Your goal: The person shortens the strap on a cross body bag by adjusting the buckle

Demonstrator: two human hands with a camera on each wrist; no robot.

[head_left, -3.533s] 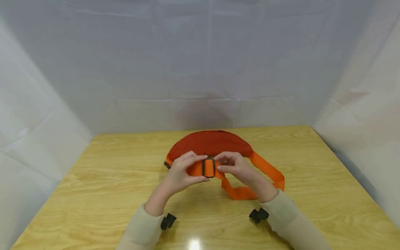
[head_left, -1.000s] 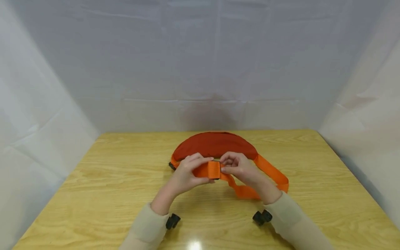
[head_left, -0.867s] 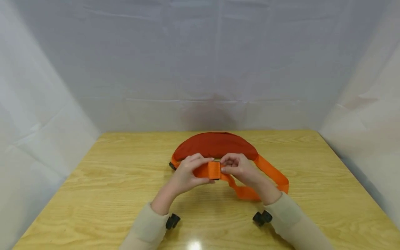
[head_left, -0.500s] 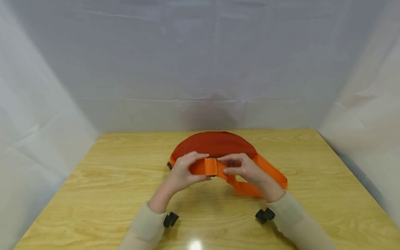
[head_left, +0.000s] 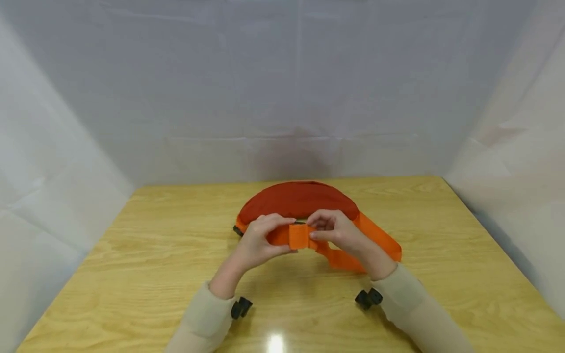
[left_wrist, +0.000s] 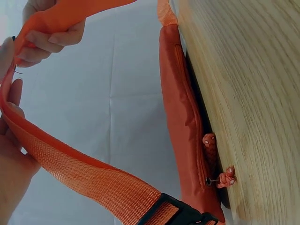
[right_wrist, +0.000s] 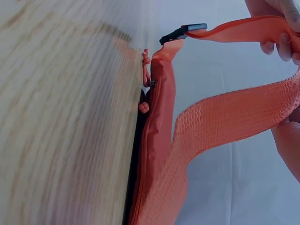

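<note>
Wooden tabletop (head_left: 154,264) carries a red bag (head_left: 297,200) at twelve o'clock; both hands (head_left: 258,241) (head_left: 342,233) grip its strap (head_left: 379,236), whose loop (head_left: 299,237) now nearly hides the buckle (head_left: 299,223), suggesting slack.

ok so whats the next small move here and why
Probably ease a little orange strap through the dark slider with the right grip while the left grip steadies it: the right pinches strap just beside the slider, the left holds at its other side, and a strap fold covers most of it.
</note>
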